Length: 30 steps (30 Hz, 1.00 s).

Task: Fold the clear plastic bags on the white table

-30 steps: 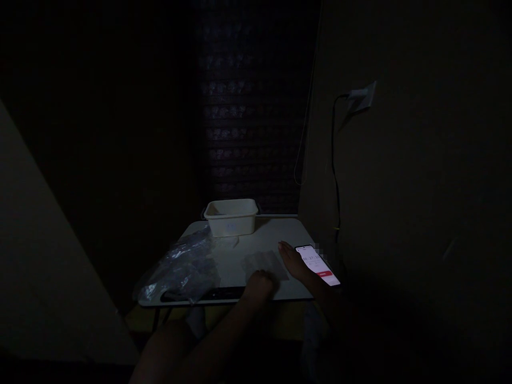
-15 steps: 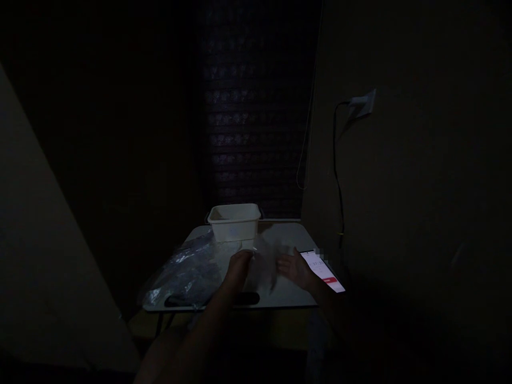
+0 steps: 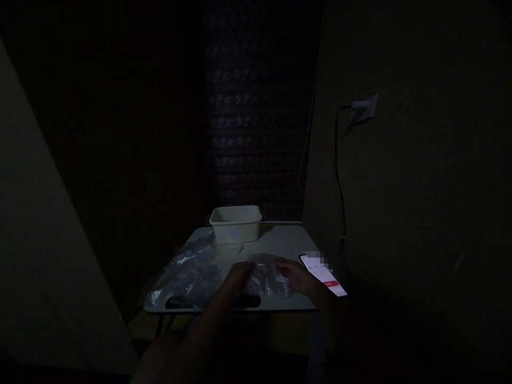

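Two hands on one clear plastic piece, low over the counter near its front edge, right of middle. Left hand: grip closed on the piece's left side. Right hand: grip pinching its right side, fingertips partly lost in the dark. Can't tell if it's a bag or a sheet.

Risks, my read:
- Slip or crease: film looks thin and crumpled, so uneven pull could bunch it or tear it.
- Phone sits at the right edge, just beside the right wrist. A wide sweep that way could knock it off.
- Plastic heap covers the front left corner, near the left forearm. Snag or drag could take it over the edge.
- Low light: edges of clear film are hard to see, easy to mis-grab.

White tub is at the back edge, out of the hands' way.
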Tool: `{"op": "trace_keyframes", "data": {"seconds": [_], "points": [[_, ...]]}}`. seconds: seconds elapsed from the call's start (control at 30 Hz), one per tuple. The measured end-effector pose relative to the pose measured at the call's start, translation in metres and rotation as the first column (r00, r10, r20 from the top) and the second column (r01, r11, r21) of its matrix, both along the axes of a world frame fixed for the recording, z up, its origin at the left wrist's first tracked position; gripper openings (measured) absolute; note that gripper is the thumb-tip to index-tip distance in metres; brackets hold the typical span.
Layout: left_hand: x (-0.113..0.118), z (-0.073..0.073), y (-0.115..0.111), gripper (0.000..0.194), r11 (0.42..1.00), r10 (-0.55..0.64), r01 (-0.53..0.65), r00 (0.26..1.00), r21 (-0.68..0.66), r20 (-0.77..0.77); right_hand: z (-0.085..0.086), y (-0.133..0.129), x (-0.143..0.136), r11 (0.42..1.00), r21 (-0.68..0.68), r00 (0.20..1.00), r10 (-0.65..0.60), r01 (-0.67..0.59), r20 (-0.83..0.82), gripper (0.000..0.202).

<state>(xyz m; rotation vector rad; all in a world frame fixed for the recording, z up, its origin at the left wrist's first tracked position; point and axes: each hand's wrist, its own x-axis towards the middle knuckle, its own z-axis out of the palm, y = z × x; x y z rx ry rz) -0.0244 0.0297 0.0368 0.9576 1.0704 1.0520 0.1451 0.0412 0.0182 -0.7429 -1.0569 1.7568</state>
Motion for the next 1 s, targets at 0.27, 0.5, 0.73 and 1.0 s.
{"op": "trace_keyframes", "data": {"seconds": [0.27, 0.5, 0.73, 1.0], "points": [[0.001, -0.001, 0.0, 0.007, 0.985, 0.099, -0.098, 0.995, 0.139, -0.004, -0.004, 0.0, 0.003, 0.993, -0.042, 0.994, 0.111, -0.111, 0.002, 0.012], [0.001, -0.004, 0.002, 0.012, 0.976, 0.163, -0.154, 0.986, 0.155, -0.044, 0.001, 0.002, 0.005, 0.994, -0.074, 0.995, 0.081, -0.084, -0.052, 0.008], [0.0, -0.003, 0.001, 0.012, 0.959, 0.159, -0.14, 0.985, 0.246, -0.06, -0.002, 0.0, 0.002, 0.993, -0.019, 0.993, 0.12, -0.12, -0.01, 0.007], [-0.002, -0.012, 0.009, 0.017, 0.983, 0.103, -0.111, 0.993, 0.147, 0.061, -0.003, 0.005, 0.007, 0.998, -0.037, 0.999, 0.05, -0.05, 0.01, 0.015]]}}
